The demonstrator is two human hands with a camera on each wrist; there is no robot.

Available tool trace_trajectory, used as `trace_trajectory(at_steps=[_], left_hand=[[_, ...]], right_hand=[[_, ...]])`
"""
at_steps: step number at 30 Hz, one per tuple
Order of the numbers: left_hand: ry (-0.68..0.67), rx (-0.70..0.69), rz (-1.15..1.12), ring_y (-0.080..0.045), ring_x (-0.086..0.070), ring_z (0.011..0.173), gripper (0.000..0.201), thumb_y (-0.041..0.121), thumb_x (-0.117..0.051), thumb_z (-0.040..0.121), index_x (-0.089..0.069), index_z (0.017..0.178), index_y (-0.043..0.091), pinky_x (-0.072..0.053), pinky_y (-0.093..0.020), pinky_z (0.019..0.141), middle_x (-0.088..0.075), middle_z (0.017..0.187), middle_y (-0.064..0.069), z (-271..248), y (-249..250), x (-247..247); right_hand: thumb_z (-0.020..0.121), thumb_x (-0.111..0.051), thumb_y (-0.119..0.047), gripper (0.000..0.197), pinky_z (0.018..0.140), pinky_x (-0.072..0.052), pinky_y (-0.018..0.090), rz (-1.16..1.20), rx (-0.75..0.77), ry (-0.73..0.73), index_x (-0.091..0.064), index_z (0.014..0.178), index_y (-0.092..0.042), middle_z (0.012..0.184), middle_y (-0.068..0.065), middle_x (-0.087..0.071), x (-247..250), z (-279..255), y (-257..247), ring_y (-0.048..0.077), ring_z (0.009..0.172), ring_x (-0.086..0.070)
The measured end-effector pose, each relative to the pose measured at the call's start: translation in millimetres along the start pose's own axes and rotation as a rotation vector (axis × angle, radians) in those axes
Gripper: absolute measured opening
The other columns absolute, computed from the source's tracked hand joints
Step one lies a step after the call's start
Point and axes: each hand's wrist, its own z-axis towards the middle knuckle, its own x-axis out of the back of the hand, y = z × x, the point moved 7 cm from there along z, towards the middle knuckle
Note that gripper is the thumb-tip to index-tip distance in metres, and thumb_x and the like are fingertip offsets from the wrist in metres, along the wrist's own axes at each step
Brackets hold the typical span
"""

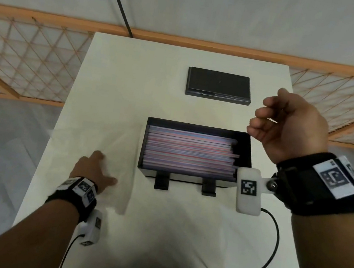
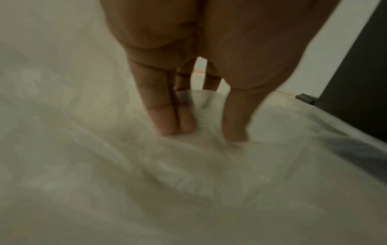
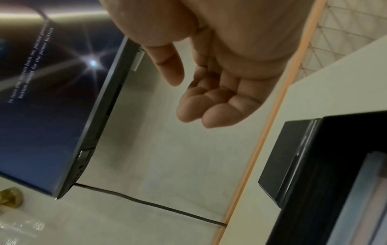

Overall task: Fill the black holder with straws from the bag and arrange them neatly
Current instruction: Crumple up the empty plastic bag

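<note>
The black holder (image 1: 246,144) stands mid-table, filled with a flat layer of striped straws (image 1: 189,151) lying lengthwise; a few ends stick out at its right. A clear, flattened plastic bag (image 1: 110,142) lies to its left. My left hand (image 1: 95,169) rests on the bag with its fingers straight, and the left wrist view shows the fingertips (image 2: 167,122) and thumb pressing into the crinkled bag (image 2: 146,182). My right hand (image 1: 287,127) hovers above the holder's right end, loosely curled and holding nothing; its fingers (image 3: 209,106) are bare in the right wrist view.
A flat black lid (image 1: 219,85) lies near the table's far edge. A wooden lattice rail (image 1: 22,53) runs behind the table. The wrist camera's cable (image 1: 268,251) loops on the table at front right. A monitor (image 3: 41,116) shows in the right wrist view.
</note>
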Motion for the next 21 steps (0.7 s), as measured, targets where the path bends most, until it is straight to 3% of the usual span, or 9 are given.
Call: trace_trajectory(at_steps=[3,8,10,12,14,16,18,20,21], left_hand=[[0.049,-0.043,0.137,-0.036,-0.065,0.104,0.02,0.022,-0.07,0.089,-0.07,0.103,0.008,-0.052,-0.036,0.087,-0.071,0.109,-0.015,1,5,11],[0.344,-0.083,-0.118,-0.043,-0.063,0.094,0.019,0.023,-0.059,0.095,-0.065,0.088,0.007,-0.048,-0.039,0.079,-0.069,0.098,-0.022,-16,19,75],[0.486,-0.141,-0.203,-0.044,-0.062,0.092,0.022,0.027,-0.058,0.095,-0.064,0.089,0.007,-0.048,-0.04,0.078,-0.069,0.094,-0.022,-30,31,113],[0.613,-0.266,-0.29,-0.041,-0.062,0.088,0.021,0.029,-0.059,0.095,-0.064,0.089,0.009,-0.045,-0.038,0.074,-0.066,0.085,-0.016,-54,52,147],[0.689,-0.459,-0.379,-0.033,-0.059,0.078,0.021,0.028,-0.061,0.095,-0.063,0.084,0.011,-0.04,-0.033,0.069,-0.062,0.074,-0.005,-88,81,171],[0.639,-0.632,-0.502,-0.025,-0.056,0.069,0.019,0.026,-0.064,0.091,-0.064,0.077,0.013,-0.039,-0.031,0.064,-0.06,0.066,0.002,-120,111,181],[0.371,-0.767,-0.731,-0.025,-0.061,0.066,0.015,0.022,-0.067,0.081,-0.067,0.069,0.014,-0.046,-0.035,0.064,-0.064,0.063,-0.002,-138,136,174],[0.081,-0.85,-0.882,-0.022,-0.06,0.065,0.01,0.016,-0.065,0.072,-0.069,0.064,0.009,-0.048,-0.035,0.067,-0.066,0.066,-0.012,-153,154,160],[0.005,-0.881,-0.89,-0.018,-0.058,0.063,0.011,0.014,-0.065,0.071,-0.068,0.063,0.008,-0.047,-0.031,0.066,-0.065,0.065,-0.013,-160,159,154]], right_hand=[[0.095,-0.057,-0.027,0.024,0.054,-0.049,0.029,-0.071,0.078,0.008,-0.061,0.076,-0.013,0.059,0.002,-0.057,-6,-10,-7,0.022,0.049,-0.055],[0.087,-0.069,-0.012,0.006,0.053,-0.051,0.034,-0.403,0.355,-0.018,-0.064,0.084,-0.012,0.074,0.005,-0.063,-42,-40,-6,0.025,0.049,-0.061],[0.083,-0.072,-0.016,0.021,0.058,-0.054,0.032,-0.613,0.47,-0.105,-0.063,0.102,-0.021,0.091,-0.006,-0.065,-68,-56,4,0.019,0.054,-0.064],[0.082,-0.068,-0.01,0.051,0.06,-0.048,0.015,-0.752,0.553,-0.257,-0.055,0.128,-0.027,0.119,-0.011,-0.059,-97,-75,15,0.007,0.061,-0.062],[0.08,-0.059,0.003,0.079,0.069,-0.049,0.011,-0.828,0.702,-0.465,-0.036,0.149,-0.028,0.149,-0.006,-0.039,-129,-96,23,0.004,0.096,-0.064],[0.075,-0.056,0.011,0.104,0.082,-0.056,0.022,-0.972,0.782,-0.585,-0.015,0.154,-0.042,0.164,-0.006,-0.012,-150,-106,31,0.018,0.125,-0.054],[0.073,-0.057,0.012,0.117,0.084,-0.059,0.037,-1.123,0.744,-0.585,0.0,0.15,-0.056,0.165,-0.005,-0.005,-156,-99,32,0.031,0.129,-0.052],[0.079,-0.059,0.004,0.103,0.084,-0.056,0.039,-1.158,0.702,-0.507,-0.009,0.153,-0.048,0.146,0.006,-0.034,-150,-86,26,0.032,0.112,-0.06],[0.08,-0.062,-0.001,0.087,0.08,-0.055,0.039,-1.161,0.726,-0.458,-0.029,0.152,-0.036,0.125,0.008,-0.044,-146,-82,23,0.029,0.097,-0.062]])
